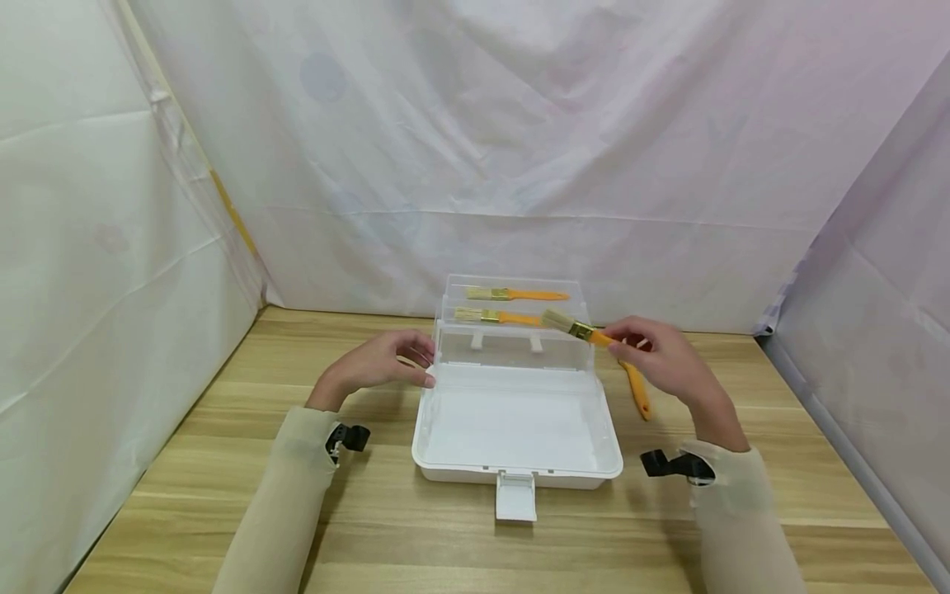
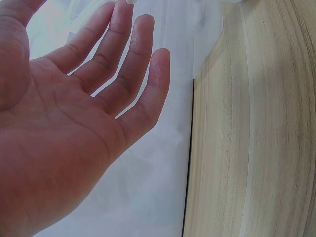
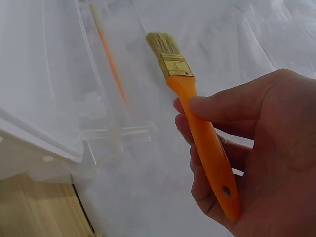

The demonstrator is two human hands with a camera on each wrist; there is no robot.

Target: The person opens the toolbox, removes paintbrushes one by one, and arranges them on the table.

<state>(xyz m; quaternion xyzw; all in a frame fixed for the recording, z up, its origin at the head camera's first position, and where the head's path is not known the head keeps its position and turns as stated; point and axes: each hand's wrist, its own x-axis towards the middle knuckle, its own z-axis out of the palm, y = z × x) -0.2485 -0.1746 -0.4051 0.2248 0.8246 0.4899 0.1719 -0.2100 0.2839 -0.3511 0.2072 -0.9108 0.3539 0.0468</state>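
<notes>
My right hand (image 1: 656,355) pinches a paintbrush (image 3: 202,133) by its orange handle, thumb on top. Its pale bristles point left, over the right end of the clear trays. Below that hand, a second orange-handled tool (image 1: 637,392) lies on the table, its upper part hidden. My left hand (image 1: 382,361) is at the left side of the white box (image 1: 425,450), fingers loosely bent and thumb near its back left corner. Two more paintbrushes lie in the clear trays behind the box: an upper brush (image 1: 530,294) and a lower brush (image 1: 512,318).
The box stands open on a wood-grain table (image 1: 356,528), with its white latch (image 1: 515,499) hanging at the front. White cloth (image 1: 519,148) hangs behind and on both sides of the table.
</notes>
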